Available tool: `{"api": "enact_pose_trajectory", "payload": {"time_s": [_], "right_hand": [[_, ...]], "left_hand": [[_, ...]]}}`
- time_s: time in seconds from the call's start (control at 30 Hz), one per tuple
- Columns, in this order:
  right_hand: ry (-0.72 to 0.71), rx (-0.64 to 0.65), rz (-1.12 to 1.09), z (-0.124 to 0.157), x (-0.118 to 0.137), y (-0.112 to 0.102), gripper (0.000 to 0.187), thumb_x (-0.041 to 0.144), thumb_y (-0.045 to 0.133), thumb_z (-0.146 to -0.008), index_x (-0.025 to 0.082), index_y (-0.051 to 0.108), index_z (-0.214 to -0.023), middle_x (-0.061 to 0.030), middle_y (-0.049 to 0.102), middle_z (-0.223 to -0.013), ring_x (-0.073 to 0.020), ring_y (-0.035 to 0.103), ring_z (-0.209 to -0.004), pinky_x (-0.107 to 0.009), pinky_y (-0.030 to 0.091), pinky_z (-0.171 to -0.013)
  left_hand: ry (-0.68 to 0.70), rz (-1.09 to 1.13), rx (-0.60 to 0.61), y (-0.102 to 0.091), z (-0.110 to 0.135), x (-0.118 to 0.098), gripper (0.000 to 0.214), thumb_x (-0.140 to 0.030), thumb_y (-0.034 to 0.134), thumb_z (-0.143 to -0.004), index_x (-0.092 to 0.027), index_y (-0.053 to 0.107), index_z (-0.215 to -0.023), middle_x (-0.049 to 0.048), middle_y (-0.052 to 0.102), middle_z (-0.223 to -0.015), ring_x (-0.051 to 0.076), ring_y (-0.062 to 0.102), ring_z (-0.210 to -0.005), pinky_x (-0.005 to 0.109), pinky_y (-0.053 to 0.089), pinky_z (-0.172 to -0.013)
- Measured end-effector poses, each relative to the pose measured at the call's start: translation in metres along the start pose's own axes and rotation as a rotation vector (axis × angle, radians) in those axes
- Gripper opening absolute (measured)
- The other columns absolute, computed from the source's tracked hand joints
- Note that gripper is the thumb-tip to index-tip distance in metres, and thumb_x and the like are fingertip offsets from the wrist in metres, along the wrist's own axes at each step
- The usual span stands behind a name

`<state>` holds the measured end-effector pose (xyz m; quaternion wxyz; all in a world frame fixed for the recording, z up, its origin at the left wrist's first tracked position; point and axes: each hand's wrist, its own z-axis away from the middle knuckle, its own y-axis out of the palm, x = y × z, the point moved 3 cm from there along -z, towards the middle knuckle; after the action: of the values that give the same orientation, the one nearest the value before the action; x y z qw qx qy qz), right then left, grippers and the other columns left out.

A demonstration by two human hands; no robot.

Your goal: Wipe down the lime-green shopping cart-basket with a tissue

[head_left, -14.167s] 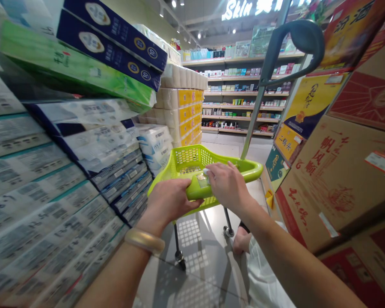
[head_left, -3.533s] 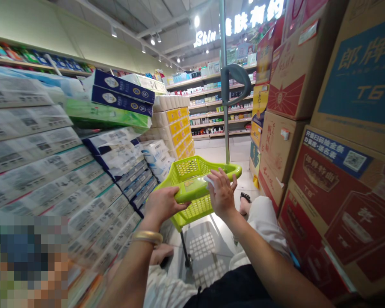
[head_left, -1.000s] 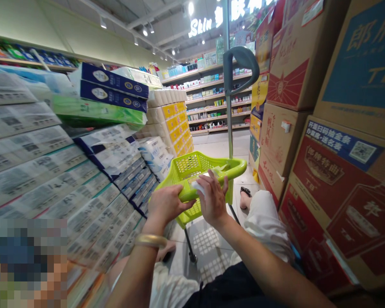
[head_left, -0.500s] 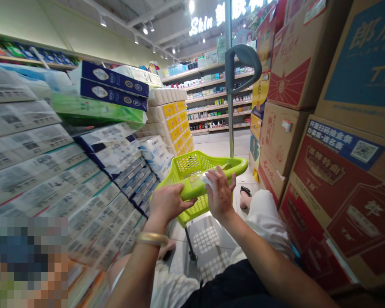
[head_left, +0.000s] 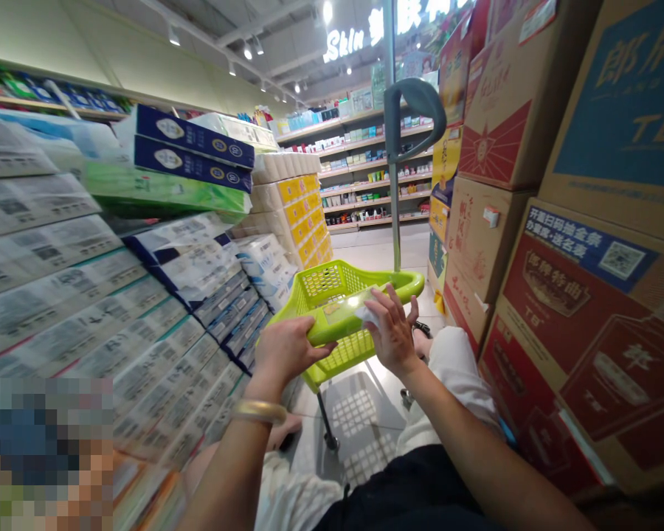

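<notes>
A lime-green wheeled shopping basket (head_left: 346, 358) is tilted in front of my knees, with its long metal pole (head_left: 395, 214) and grey loop handle (head_left: 441, 118) rising on the far side. My left hand (head_left: 288, 350) is wrapped round the left part of the basket's near rim, thumb on top. On the right part of that rim, my right hand (head_left: 395, 328) presses a crumpled white tissue (head_left: 368, 316) under bent fingers. A glossy bright patch shows on the rim just left of the tissue.
Stacked tissue packs (head_left: 49, 287) rise close on my left. Tall cardboard cartons (head_left: 586, 310) line the right side. Shelves of small bottles and boxes (head_left: 365, 158) stand at the back. One small black wheel (head_left: 332, 442) touches the tiled floor.
My right hand has slid slightly right and down along the rim with the tissue. My left hand keeps its hold on the basket. The view has shifted a little.
</notes>
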<state>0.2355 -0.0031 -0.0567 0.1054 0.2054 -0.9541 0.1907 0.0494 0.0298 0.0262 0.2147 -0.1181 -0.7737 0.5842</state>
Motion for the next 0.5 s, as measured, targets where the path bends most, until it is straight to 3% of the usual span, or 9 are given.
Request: {"api": "enact_pose_trajectory", "payload": {"time_s": [0.13, 0.33, 0.5], "right_hand": [[0.019, 0.003, -0.008, -0.002, 0.014, 0.004, 0.032, 0.019, 0.045, -0.096, 0.022, 0.051, -0.127, -0.0082, 0.059, -0.135, -0.0231, 0.03, -0.145, -0.051, 0.002, -0.118], [-0.109, 0.048, -0.005, -0.01, 0.056, 0.019, 0.025, 0.023, 0.051, -0.096, 0.026, 0.058, -0.119, -0.0029, 0.065, -0.127, -0.0218, 0.038, -0.141, -0.052, -0.007, -0.118], [-0.164, 0.11, 0.042, -0.01, 0.051, 0.019, 0.03, 0.026, 0.055, -0.094, 0.03, 0.057, -0.123, -0.0021, 0.063, -0.13, -0.0213, 0.038, -0.14, -0.052, -0.007, -0.118]], "left_hand": [[0.002, -0.008, 0.007, 0.001, -0.001, 0.001, 0.05, -0.071, 0.052, -0.075, -0.022, 0.063, -0.081, 0.0058, 0.073, -0.084, 0.026, 0.068, -0.077, 0.031, 0.035, -0.057], [-0.014, -0.004, 0.008, 0.002, -0.002, 0.003, 0.048, -0.069, 0.055, -0.075, -0.024, 0.066, -0.086, 0.0045, 0.074, -0.087, 0.025, 0.069, -0.08, 0.03, 0.037, -0.06], [-0.011, 0.011, 0.003, 0.001, -0.002, 0.003, 0.041, -0.062, 0.057, -0.076, -0.024, 0.067, -0.089, 0.0045, 0.074, -0.091, 0.025, 0.068, -0.082, 0.03, 0.038, -0.061]]}}
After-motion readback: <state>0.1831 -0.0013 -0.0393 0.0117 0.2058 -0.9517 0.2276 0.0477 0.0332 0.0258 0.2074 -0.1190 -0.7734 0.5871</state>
